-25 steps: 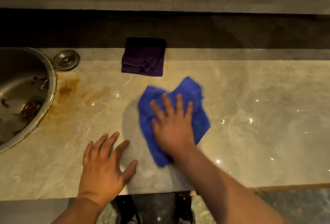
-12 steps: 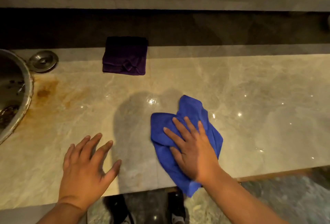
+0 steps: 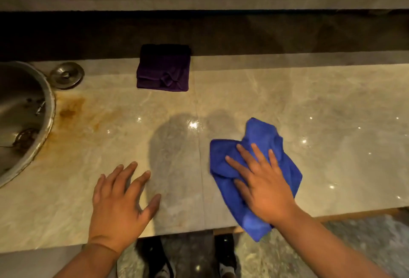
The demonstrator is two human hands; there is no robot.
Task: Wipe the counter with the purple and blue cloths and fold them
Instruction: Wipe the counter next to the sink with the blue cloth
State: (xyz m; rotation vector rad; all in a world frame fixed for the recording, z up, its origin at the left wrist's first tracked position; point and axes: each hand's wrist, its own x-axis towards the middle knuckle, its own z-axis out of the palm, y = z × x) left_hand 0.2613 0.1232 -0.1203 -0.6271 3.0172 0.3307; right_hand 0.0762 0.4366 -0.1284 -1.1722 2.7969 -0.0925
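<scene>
A crumpled blue cloth lies on the beige marble counter near its front edge, one corner hanging over the edge. My right hand presses flat on top of it with fingers spread. My left hand rests flat on the bare counter to the left, fingers apart, holding nothing. A folded purple cloth sits at the back of the counter against the dark wall strip.
A round metal sink is set in the counter at the left, with a metal drain plug behind it. Brown stains spread beside the sink rim. My shoes show on the floor below the counter edge.
My right hand has slid the blue cloth rightward and toward the front edge of the counter. My left hand has stayed flat on the counter.
</scene>
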